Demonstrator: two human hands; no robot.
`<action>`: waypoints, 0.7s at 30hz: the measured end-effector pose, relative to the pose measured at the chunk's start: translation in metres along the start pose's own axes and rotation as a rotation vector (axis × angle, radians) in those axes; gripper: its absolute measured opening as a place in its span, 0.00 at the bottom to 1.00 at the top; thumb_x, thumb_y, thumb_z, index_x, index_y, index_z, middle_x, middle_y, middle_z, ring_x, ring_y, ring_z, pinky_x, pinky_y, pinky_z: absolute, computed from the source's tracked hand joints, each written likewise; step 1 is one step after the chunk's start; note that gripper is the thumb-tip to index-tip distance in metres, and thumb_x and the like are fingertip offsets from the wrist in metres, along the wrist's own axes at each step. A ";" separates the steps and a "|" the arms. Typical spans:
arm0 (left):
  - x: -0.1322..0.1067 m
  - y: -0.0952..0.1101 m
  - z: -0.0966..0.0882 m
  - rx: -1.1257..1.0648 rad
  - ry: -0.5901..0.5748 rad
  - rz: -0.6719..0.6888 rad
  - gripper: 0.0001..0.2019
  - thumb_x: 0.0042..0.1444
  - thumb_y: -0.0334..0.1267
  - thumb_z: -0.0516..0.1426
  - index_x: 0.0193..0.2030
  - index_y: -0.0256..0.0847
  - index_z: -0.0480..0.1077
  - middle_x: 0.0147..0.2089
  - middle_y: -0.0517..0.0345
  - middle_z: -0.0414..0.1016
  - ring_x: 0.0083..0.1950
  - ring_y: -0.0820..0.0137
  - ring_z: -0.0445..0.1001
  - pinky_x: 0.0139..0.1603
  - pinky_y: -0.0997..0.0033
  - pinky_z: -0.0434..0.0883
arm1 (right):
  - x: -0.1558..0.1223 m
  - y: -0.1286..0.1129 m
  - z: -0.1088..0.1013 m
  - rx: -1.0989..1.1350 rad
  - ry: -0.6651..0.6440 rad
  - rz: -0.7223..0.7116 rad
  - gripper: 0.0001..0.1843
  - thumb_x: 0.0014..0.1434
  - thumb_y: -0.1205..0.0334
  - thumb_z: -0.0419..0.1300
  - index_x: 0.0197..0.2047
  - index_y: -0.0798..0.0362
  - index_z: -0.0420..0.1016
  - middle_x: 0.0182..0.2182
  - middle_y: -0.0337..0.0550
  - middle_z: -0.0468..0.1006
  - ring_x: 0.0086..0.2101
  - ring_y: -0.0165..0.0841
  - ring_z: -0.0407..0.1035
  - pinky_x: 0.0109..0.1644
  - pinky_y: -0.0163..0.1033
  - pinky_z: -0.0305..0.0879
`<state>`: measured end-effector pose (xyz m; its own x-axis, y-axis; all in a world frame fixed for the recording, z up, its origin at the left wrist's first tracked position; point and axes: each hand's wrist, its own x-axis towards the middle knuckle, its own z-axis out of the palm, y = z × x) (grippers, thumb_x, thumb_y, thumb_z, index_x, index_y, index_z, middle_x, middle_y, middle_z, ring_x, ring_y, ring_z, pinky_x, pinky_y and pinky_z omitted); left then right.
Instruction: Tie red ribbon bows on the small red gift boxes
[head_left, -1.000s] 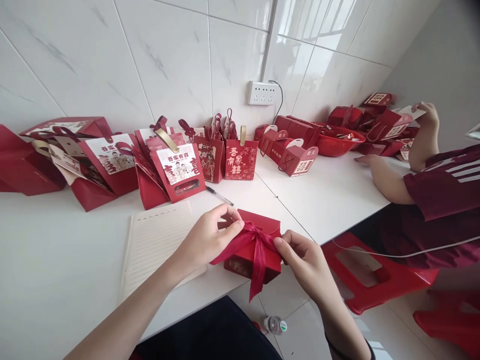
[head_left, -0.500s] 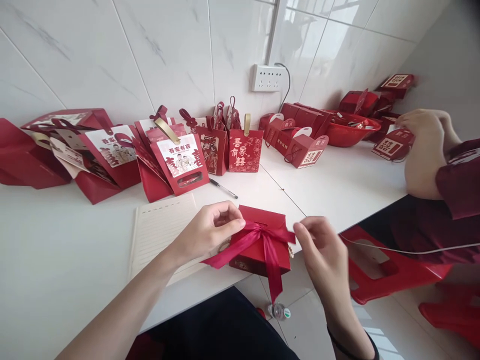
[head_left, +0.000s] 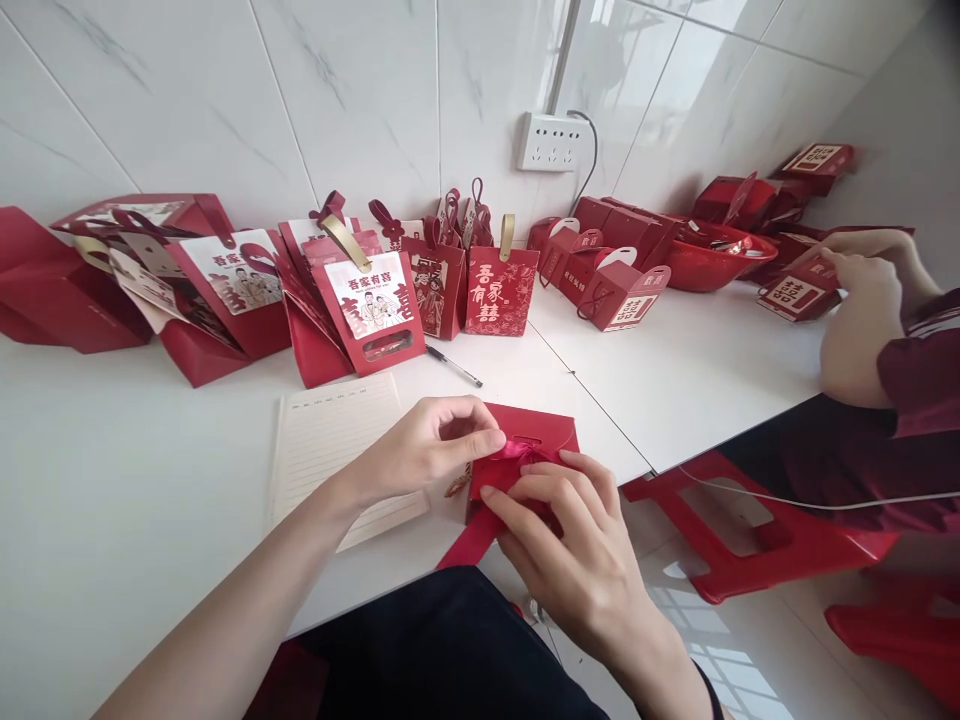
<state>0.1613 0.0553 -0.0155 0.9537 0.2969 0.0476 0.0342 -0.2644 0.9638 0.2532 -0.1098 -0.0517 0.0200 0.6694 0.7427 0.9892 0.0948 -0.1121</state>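
Note:
A red gift box lies at the table's front edge, with a magenta ribbon tied in a bow on it. My left hand pinches a loop of the bow between thumb and forefinger at the box's left side. Across the front of the box reaches my right hand, its fingers spread and touching the box and ribbon, holding nothing that I can see. It covers the bow's right part and one tail. Beads or a chain show at the box's left edge.
Left of the box lies a lined notebook, with a pen behind it. Several red gift bags line the wall. A red basin stands back right. A co-worker's hands hold a small red box. Red stools stand below.
My right hand has moved left from beside the box onto its front, over the ribbon. My left hand keeps its pinch on the bow. The view has shifted slightly.

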 end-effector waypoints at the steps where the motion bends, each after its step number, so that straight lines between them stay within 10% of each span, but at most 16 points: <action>1: 0.000 -0.001 -0.002 -0.010 -0.032 0.007 0.09 0.55 0.41 0.56 0.29 0.38 0.70 0.29 0.59 0.68 0.31 0.74 0.66 0.35 0.73 0.67 | 0.000 0.001 -0.002 0.019 0.012 -0.005 0.10 0.60 0.75 0.55 0.42 0.54 0.73 0.31 0.43 0.73 0.35 0.33 0.70 0.50 0.49 0.64; 5: 0.000 -0.006 -0.005 0.028 -0.112 0.062 0.06 0.52 0.36 0.57 0.36 0.39 0.73 0.33 0.56 0.69 0.32 0.72 0.68 0.34 0.72 0.68 | -0.002 0.007 -0.007 0.124 0.030 0.005 0.12 0.59 0.78 0.54 0.39 0.54 0.73 0.33 0.44 0.74 0.37 0.33 0.70 0.50 0.49 0.65; 12: 0.000 -0.006 0.007 0.109 0.127 0.097 0.07 0.54 0.40 0.57 0.34 0.40 0.74 0.38 0.56 0.71 0.27 0.78 0.66 0.30 0.75 0.68 | -0.007 0.013 -0.005 0.247 0.060 0.018 0.12 0.59 0.79 0.54 0.38 0.55 0.73 0.34 0.45 0.74 0.38 0.33 0.70 0.50 0.50 0.66; 21: -0.003 -0.005 0.014 -0.128 0.024 -0.016 0.09 0.54 0.42 0.58 0.33 0.37 0.69 0.48 0.51 0.73 0.16 0.82 0.69 0.15 0.79 0.65 | -0.007 0.012 -0.001 0.250 0.110 0.047 0.12 0.58 0.79 0.55 0.37 0.55 0.74 0.32 0.43 0.74 0.35 0.32 0.69 0.47 0.48 0.67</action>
<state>0.1623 0.0433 -0.0241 0.9460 0.3220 0.0367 0.0096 -0.1410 0.9900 0.2653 -0.1138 -0.0581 0.0939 0.5948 0.7984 0.9204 0.2538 -0.2973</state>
